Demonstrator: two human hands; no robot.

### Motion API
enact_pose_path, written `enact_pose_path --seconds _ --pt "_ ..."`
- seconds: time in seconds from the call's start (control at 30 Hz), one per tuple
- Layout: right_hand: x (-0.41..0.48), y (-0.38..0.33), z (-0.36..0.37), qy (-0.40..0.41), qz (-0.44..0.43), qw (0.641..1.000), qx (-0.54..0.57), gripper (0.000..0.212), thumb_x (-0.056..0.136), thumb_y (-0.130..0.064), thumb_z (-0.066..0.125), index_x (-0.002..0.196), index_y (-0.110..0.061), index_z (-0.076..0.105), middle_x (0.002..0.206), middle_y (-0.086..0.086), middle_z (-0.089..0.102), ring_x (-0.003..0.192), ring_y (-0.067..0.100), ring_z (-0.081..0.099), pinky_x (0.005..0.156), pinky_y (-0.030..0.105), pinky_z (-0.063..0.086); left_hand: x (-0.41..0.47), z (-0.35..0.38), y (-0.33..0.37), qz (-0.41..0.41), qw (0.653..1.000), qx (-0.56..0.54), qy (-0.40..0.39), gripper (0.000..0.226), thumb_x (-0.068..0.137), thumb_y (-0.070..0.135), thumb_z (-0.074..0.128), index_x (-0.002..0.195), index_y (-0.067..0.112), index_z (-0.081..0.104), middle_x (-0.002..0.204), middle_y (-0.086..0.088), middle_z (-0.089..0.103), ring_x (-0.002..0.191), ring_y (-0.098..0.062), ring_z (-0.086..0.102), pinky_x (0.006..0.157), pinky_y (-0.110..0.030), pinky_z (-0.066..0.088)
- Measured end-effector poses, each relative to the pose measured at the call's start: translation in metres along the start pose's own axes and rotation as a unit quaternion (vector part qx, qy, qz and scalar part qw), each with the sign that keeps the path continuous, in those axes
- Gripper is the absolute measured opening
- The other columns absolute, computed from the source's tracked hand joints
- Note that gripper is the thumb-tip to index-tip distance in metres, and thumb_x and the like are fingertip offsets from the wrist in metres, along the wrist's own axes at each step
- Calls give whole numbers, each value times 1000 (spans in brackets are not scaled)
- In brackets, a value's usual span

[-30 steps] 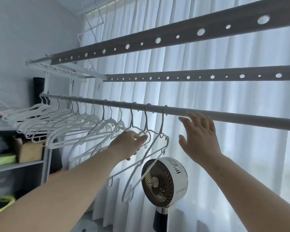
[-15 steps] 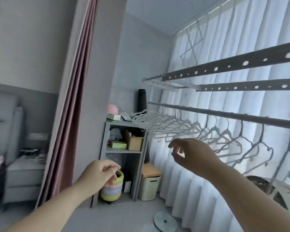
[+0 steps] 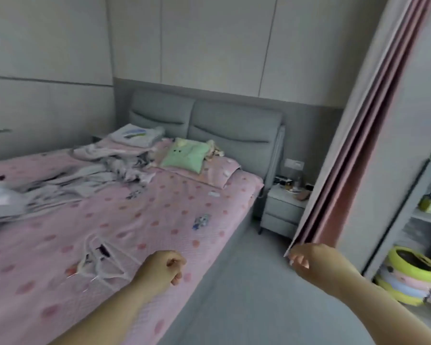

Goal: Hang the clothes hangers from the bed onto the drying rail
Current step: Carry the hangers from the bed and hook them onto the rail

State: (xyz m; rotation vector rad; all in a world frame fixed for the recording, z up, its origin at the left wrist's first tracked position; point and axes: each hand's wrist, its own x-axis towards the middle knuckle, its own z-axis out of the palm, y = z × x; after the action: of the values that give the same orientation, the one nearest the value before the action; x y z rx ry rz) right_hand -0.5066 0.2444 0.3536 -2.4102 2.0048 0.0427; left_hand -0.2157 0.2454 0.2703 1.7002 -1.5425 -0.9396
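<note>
A few white clothes hangers (image 3: 102, 260) lie in a loose pile on the pink dotted bed (image 3: 159, 220), near its front edge. My left hand (image 3: 162, 267) hovers just right of the pile, fingers loosely curled, holding nothing. My right hand (image 3: 311, 260) hangs over the grey floor beside the bed, fingers also loosely curled and empty. The drying rail is out of view.
Crumpled clothes (image 3: 97, 170) and a green pillow (image 3: 184, 155) lie further up the bed. A grey nightstand (image 3: 281, 210) stands by the headboard. A pink curtain (image 3: 353, 150) hangs at right, with a shelf unit (image 3: 426, 215) and a striped yellow basket (image 3: 408, 275) beyond it.
The view has swung left from the drying rail and shelf to the bed. Both hands have left the rail and come down, empty, towards the bed.
</note>
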Motion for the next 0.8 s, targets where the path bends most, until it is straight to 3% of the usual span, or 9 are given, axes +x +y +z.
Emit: enact_pose_path --seconds 0.1,0.23,0.37,0.4,0.47,0.53,0.7,0.8 --pt "56 -64 41 -51 -52 997 30 28 91 -26 43 116 -29 55 117 -8 61 107 13 58 87 21 43 4 -41 -68 -68 996 34 43 30 92 7 45 72 27 53 63 7 59 56 -7 55 63 -21 44" --pt "127 -144 95 -110 -117 985 58 29 92 -26 42 118 -29 55 123 -8 57 113 13 54 90 20 42 7 -78 -155 -169 978 85 86 34 93 10 44 66 30 47 64 8 56 60 -10 56 62 -24 44" --pt "201 -215 150 -157 -192 965 88 31 93 -23 43 123 -25 52 128 -9 54 119 9 48 95 19 39 28 -106 -221 -243 952 138 124 38 94 13 42 63 37 41 75 13 57 84 -15 60 66 -20 40" --pt "221 -232 164 -166 -205 960 96 32 93 -23 43 125 -24 50 129 -8 53 120 9 47 97 19 38 35 -112 -235 -254 948 145 126 35 95 16 40 69 39 44 86 9 61 91 -15 60 70 -21 41" --pt "257 -263 191 -195 -216 951 110 34 93 -23 44 127 -23 48 131 -6 52 122 10 46 99 21 38 49 -117 -260 -290 934 162 133 25 98 20 36 100 34 57 115 4 61 108 -14 57 85 -22 42" --pt "286 -290 218 -223 -226 941 116 36 94 -23 45 130 -21 45 133 -4 49 123 11 45 100 22 39 62 -117 -281 -345 915 162 136 32 99 20 31 123 23 52 131 4 52 117 -12 51 93 -21 40" --pt "334 -345 274 -268 -265 921 93 43 93 -25 47 135 -21 38 137 -2 44 129 14 37 105 24 36 93 -110 -321 -384 898 180 116 37 98 17 31 132 21 45 142 7 40 129 -9 41 100 -20 34" --pt "349 -367 307 -290 -297 908 57 47 94 -29 45 138 -22 32 142 -5 39 133 15 31 109 26 30 110 -107 -347 -382 895 201 110 41 98 19 32 138 28 37 150 8 28 137 -8 31 106 -21 31"
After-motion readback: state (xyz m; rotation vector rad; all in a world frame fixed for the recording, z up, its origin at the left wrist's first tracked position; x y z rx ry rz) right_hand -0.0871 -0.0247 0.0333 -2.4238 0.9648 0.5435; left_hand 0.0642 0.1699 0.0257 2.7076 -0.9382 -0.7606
